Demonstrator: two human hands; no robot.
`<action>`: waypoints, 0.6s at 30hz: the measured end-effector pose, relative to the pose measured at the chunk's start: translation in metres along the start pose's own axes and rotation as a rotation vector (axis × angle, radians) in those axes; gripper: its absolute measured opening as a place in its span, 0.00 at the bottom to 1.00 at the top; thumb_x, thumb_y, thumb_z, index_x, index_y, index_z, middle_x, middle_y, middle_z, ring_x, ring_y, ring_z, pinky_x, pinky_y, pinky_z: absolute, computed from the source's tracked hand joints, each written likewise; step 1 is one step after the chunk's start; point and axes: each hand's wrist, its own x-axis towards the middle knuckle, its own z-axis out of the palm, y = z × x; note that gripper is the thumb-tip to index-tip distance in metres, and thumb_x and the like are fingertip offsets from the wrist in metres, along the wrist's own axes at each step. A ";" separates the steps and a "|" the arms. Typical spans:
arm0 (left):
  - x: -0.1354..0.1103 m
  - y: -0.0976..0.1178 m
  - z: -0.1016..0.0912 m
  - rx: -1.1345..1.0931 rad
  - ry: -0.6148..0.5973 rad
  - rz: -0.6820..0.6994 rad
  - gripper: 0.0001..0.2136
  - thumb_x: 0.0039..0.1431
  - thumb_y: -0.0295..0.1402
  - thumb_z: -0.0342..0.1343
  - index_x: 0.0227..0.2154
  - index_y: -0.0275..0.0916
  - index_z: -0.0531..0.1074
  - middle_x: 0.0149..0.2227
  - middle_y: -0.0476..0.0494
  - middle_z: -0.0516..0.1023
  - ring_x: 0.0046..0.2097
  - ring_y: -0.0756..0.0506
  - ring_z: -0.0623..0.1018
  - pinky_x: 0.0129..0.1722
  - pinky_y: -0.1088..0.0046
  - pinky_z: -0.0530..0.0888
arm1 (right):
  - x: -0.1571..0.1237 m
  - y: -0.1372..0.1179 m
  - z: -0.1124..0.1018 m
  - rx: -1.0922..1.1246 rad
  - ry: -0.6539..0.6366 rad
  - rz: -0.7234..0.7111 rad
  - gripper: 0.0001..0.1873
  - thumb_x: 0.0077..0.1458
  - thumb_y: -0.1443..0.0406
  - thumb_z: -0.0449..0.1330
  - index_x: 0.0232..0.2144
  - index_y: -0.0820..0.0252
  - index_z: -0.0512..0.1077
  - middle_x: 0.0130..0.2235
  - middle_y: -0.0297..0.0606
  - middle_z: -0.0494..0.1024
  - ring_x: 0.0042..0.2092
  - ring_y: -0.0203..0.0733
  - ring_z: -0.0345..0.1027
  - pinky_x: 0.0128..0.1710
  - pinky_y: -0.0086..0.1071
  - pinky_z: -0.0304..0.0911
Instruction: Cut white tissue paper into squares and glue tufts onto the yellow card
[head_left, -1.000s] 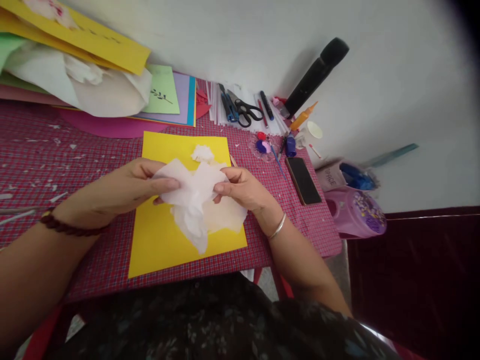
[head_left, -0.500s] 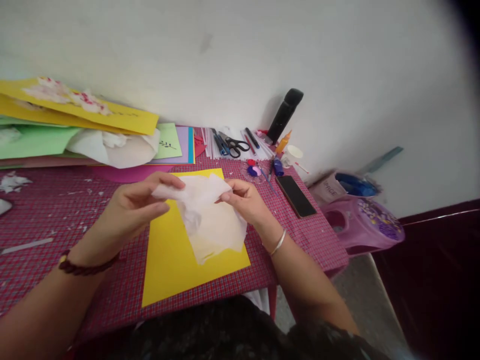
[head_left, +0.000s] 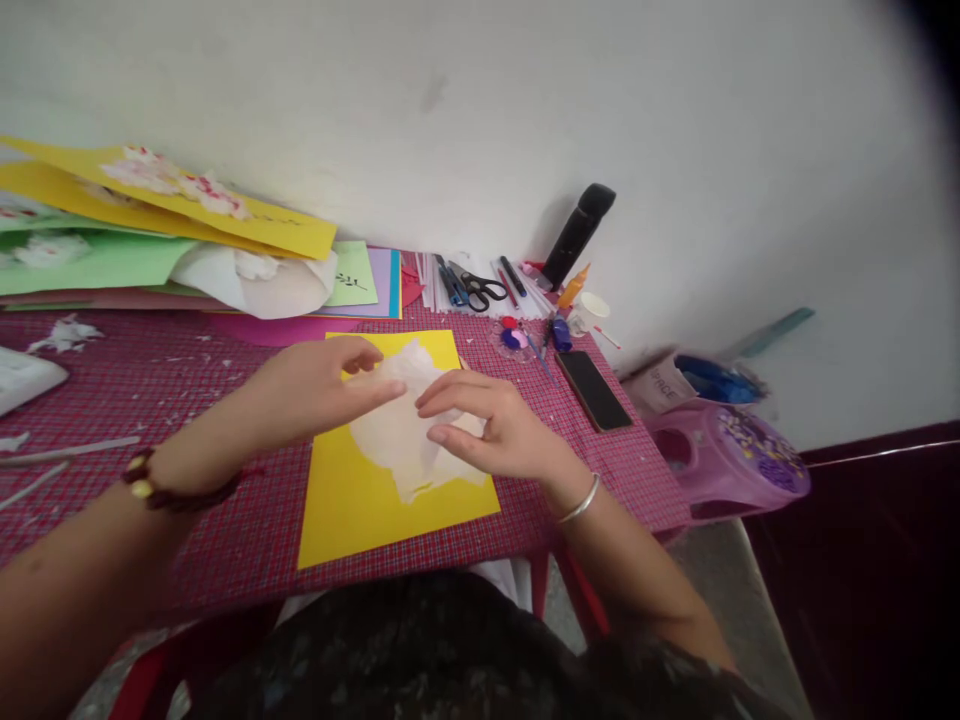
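Lowered tissue [head_left: 382, 437] onto card [head_left: 337, 515], mid-frame, leaving it spread and freeing left hand [head_left: 311, 392] and right hand [head_left: 506, 425], both loosely open.

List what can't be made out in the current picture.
Head view: part of the thin white tissue paper, hidden by the person's right hand.
Head view: the rest of the smooth white object, cut by the left edge.
Head view: dark markings on the pale green paper card, too small.

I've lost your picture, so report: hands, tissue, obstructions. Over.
Left hand and right hand open over white tissue; contact unclear. Tissue on yellow sheet. Phone right of sheet, clear of it.
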 end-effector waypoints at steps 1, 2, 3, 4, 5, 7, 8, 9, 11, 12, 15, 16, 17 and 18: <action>0.006 -0.003 0.003 -0.001 -0.078 0.005 0.15 0.50 0.48 0.64 0.26 0.39 0.77 0.29 0.43 0.79 0.33 0.40 0.77 0.34 0.68 0.73 | -0.001 -0.002 0.001 -0.019 -0.017 -0.020 0.08 0.67 0.60 0.61 0.40 0.57 0.77 0.42 0.43 0.83 0.47 0.44 0.76 0.50 0.41 0.71; 0.011 -0.006 0.006 -0.046 -0.183 0.001 0.15 0.49 0.47 0.64 0.21 0.40 0.75 0.24 0.45 0.75 0.29 0.43 0.75 0.29 0.71 0.70 | -0.001 -0.004 0.002 -0.033 -0.029 -0.041 0.07 0.67 0.61 0.61 0.40 0.57 0.77 0.42 0.43 0.82 0.46 0.44 0.76 0.49 0.41 0.72; 0.012 -0.009 0.007 -0.131 -0.297 -0.010 0.15 0.50 0.46 0.65 0.19 0.40 0.74 0.22 0.46 0.73 0.26 0.45 0.73 0.26 0.72 0.67 | -0.002 -0.006 0.002 -0.041 -0.031 -0.059 0.07 0.67 0.61 0.60 0.39 0.57 0.77 0.41 0.42 0.82 0.45 0.44 0.76 0.48 0.40 0.72; 0.012 -0.011 0.008 -0.246 -0.402 -0.028 0.14 0.50 0.45 0.65 0.19 0.40 0.75 0.21 0.47 0.73 0.25 0.46 0.72 0.24 0.74 0.66 | -0.004 -0.006 0.002 -0.041 -0.023 -0.068 0.07 0.68 0.61 0.60 0.39 0.57 0.77 0.40 0.42 0.82 0.45 0.43 0.76 0.47 0.40 0.71; 0.009 -0.012 0.008 -0.367 -0.493 -0.056 0.13 0.50 0.44 0.66 0.21 0.40 0.78 0.23 0.46 0.75 0.24 0.46 0.73 0.23 0.74 0.67 | -0.005 -0.006 0.001 -0.031 -0.003 -0.067 0.08 0.68 0.62 0.60 0.38 0.58 0.77 0.40 0.41 0.82 0.44 0.42 0.76 0.46 0.39 0.71; -0.002 -0.012 0.007 -0.571 -0.591 -0.126 0.10 0.51 0.42 0.66 0.27 0.40 0.82 0.26 0.45 0.80 0.25 0.46 0.75 0.24 0.75 0.69 | -0.009 -0.003 -0.001 0.011 0.051 -0.021 0.08 0.68 0.62 0.59 0.37 0.58 0.76 0.37 0.40 0.82 0.41 0.41 0.75 0.44 0.37 0.70; -0.008 -0.011 0.005 -0.646 -0.602 -0.161 0.10 0.52 0.41 0.66 0.29 0.39 0.83 0.28 0.44 0.82 0.26 0.46 0.77 0.25 0.75 0.71 | -0.011 -0.001 -0.001 0.038 0.076 0.022 0.09 0.68 0.62 0.59 0.36 0.58 0.76 0.36 0.39 0.81 0.40 0.40 0.75 0.43 0.36 0.69; -0.013 -0.011 0.004 -0.702 -0.600 -0.190 0.10 0.54 0.41 0.66 0.31 0.39 0.83 0.29 0.44 0.83 0.27 0.46 0.78 0.26 0.75 0.72 | -0.013 0.001 -0.002 0.064 0.095 0.073 0.10 0.67 0.61 0.60 0.35 0.58 0.76 0.36 0.38 0.81 0.39 0.39 0.75 0.42 0.35 0.69; -0.022 -0.009 0.001 -0.771 -0.576 -0.227 0.10 0.55 0.39 0.67 0.33 0.38 0.83 0.31 0.43 0.84 0.29 0.46 0.79 0.28 0.75 0.74 | -0.016 0.006 -0.002 0.111 0.120 0.186 0.11 0.66 0.59 0.61 0.33 0.58 0.76 0.34 0.37 0.80 0.38 0.39 0.73 0.42 0.35 0.67; -0.025 -0.009 0.000 -0.788 -0.561 -0.237 0.10 0.54 0.39 0.67 0.33 0.37 0.83 0.32 0.43 0.85 0.29 0.47 0.79 0.28 0.75 0.74 | -0.017 0.008 -0.002 0.134 0.123 0.237 0.12 0.65 0.58 0.61 0.32 0.58 0.76 0.34 0.37 0.80 0.37 0.38 0.73 0.41 0.34 0.66; -0.028 -0.008 -0.002 -0.778 -0.520 -0.249 0.10 0.52 0.38 0.69 0.31 0.36 0.82 0.30 0.44 0.84 0.27 0.48 0.77 0.26 0.77 0.73 | -0.019 0.012 -0.002 0.206 0.116 0.323 0.13 0.64 0.57 0.62 0.33 0.59 0.75 0.34 0.37 0.78 0.38 0.39 0.71 0.41 0.34 0.65; -0.028 -0.008 -0.002 -0.772 -0.504 -0.252 0.10 0.52 0.38 0.69 0.31 0.36 0.82 0.30 0.44 0.84 0.27 0.48 0.77 0.26 0.77 0.73 | -0.019 0.012 -0.002 0.220 0.138 0.323 0.12 0.64 0.56 0.62 0.35 0.59 0.75 0.36 0.38 0.79 0.39 0.39 0.71 0.42 0.34 0.65; -0.028 -0.009 -0.002 -0.762 -0.488 -0.253 0.10 0.52 0.39 0.69 0.30 0.36 0.82 0.30 0.44 0.84 0.28 0.48 0.78 0.26 0.77 0.73 | -0.018 0.012 -0.002 0.222 0.176 0.320 0.12 0.63 0.56 0.62 0.38 0.59 0.75 0.40 0.40 0.79 0.40 0.40 0.71 0.42 0.34 0.66; -0.028 -0.009 0.000 -0.748 -0.478 -0.253 0.10 0.52 0.39 0.69 0.31 0.37 0.82 0.30 0.44 0.84 0.28 0.48 0.78 0.27 0.76 0.74 | -0.017 0.011 -0.002 0.210 0.220 0.319 0.13 0.62 0.56 0.63 0.43 0.58 0.74 0.46 0.42 0.78 0.43 0.41 0.71 0.44 0.35 0.67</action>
